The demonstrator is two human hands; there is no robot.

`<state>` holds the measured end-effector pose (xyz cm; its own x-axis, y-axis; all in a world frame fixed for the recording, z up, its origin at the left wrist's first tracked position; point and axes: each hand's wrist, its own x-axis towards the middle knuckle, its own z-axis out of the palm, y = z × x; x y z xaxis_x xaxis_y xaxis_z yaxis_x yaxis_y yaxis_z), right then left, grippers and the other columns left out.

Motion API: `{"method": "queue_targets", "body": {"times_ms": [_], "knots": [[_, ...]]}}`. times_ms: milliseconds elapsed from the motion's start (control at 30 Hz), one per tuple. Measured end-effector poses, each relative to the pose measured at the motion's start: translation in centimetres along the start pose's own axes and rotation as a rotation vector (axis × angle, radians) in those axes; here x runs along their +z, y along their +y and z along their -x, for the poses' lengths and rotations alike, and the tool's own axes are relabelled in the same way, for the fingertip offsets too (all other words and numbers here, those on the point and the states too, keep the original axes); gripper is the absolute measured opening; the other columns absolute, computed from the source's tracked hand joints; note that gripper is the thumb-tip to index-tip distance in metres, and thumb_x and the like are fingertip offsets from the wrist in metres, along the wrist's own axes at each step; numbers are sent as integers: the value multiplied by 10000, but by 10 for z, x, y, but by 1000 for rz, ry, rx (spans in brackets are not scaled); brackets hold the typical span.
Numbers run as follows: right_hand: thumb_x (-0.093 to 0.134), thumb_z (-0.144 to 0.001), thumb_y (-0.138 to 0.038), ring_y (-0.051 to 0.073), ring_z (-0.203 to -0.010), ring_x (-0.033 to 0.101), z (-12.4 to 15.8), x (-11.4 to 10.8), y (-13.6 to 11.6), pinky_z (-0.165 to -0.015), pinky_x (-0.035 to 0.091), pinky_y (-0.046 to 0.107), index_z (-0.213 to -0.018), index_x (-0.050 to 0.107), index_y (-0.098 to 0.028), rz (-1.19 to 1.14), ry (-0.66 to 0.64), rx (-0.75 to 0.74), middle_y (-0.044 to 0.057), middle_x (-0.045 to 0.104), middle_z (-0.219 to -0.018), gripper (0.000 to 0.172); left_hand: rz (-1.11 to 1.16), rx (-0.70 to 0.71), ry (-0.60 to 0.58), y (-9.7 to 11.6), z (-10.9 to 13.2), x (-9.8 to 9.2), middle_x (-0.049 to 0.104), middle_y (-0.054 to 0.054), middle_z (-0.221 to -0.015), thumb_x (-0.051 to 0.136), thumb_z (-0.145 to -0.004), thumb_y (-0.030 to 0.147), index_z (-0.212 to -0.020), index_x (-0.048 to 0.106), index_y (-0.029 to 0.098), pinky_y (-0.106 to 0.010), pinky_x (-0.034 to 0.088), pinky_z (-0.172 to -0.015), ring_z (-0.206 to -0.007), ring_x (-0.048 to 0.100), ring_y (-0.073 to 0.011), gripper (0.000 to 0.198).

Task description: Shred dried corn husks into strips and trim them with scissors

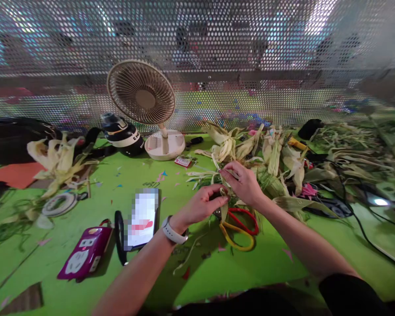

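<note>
My left hand (204, 204), with a pale watch (174, 231) on its wrist, pinches a strip of corn husk (224, 191) between thumb and fingers. Just above it, my right hand (242, 182) is closed, its fingertips pressed together on a thin end of pale husk. Scissors (238, 230) with red and yellow handles lie under and beside the hands, their blades mostly hidden. Behind the hands is a heap of dried corn husks (271, 151).
A beige fan (146, 98) and a dark bottle (123, 134) stand at the back, before a perforated metal screen (210, 52). To the left lie a phone (141, 219), a purple case (85, 252), a tape roll (59, 204) and more husks (57, 158). Black cables (355, 215) run along the right.
</note>
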<state>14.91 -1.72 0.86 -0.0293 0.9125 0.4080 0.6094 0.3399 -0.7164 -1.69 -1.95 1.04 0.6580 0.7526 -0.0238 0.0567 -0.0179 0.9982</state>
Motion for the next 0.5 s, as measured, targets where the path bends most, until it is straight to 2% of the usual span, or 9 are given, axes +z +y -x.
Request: {"method": "queue_targets", "body": {"times_ms": [67, 167, 233, 267, 367, 433, 500], "knots": [[507, -894, -409, 148, -682, 576, 1, 2, 0, -629, 416, 233, -838, 578, -191, 15, 25, 4, 15, 622, -748, 235, 11, -32, 14, 0, 0, 1, 537, 6, -730, 605, -801, 335, -836, 619, 146, -215, 373, -604, -668, 453, -107, 192], [507, -895, -418, 151, -675, 588, -1, -1, -3, -632, 431, 245, -868, 589, -189, 3, 9, 25, 18, 633, -742, 245, 29, -5, 35, -4, -3, 4, 476, 25, -676, 647, -776, 377, -790, 592, 140, -208, 327, -565, -622, 400, -88, 243], [523, -886, -433, 157, -694, 611, -5, -10, -3, -633, 453, 254, -966, 596, -188, -47, -100, 42, 23, 654, -776, 268, 40, 14, 30, -5, -4, 3, 471, 28, -669, 652, -773, 381, -764, 585, 138, -209, 327, -574, -624, 398, -85, 252], [541, -876, -443, 161, -711, 624, -8, -16, -2, -629, 466, 260, -1047, 585, -189, -77, -201, 50, 29, 667, -812, 310, 46, 11, 25, -5, -5, 1, 485, 24, -681, 652, -774, 377, -766, 590, 138, -211, 337, -588, -637, 411, -86, 247], [573, -857, -443, 175, -852, 643, -19, -41, 7, -682, 512, 295, -1122, 605, -210, -141, -466, 57, 72, 653, -1080, 355, 58, -46, 19, -3, -5, -8, 539, 13, -734, 677, -754, 365, -810, 618, 139, -210, 365, -611, -668, 450, -88, 241], [627, -821, -428, 170, -875, 637, -25, -58, 15, -683, 520, 291, -1093, 640, -228, -166, -574, 48, 61, 656, -1081, 338, 78, -102, 19, -2, -5, -16, 558, 18, -736, 703, -730, 371, -834, 632, 142, -200, 363, -574, -624, 446, -73, 261], [652, -806, -403, 131, -743, 630, -28, -71, 22, -594, 507, 253, -1118, 634, -234, -231, -652, 102, 38, 677, -976, 355, 132, -153, 36, -1, -5, -23, 559, 28, -698, 731, -698, 382, -833, 642, 141, -188, 350, -524, -565, 429, -56, 290]]}}
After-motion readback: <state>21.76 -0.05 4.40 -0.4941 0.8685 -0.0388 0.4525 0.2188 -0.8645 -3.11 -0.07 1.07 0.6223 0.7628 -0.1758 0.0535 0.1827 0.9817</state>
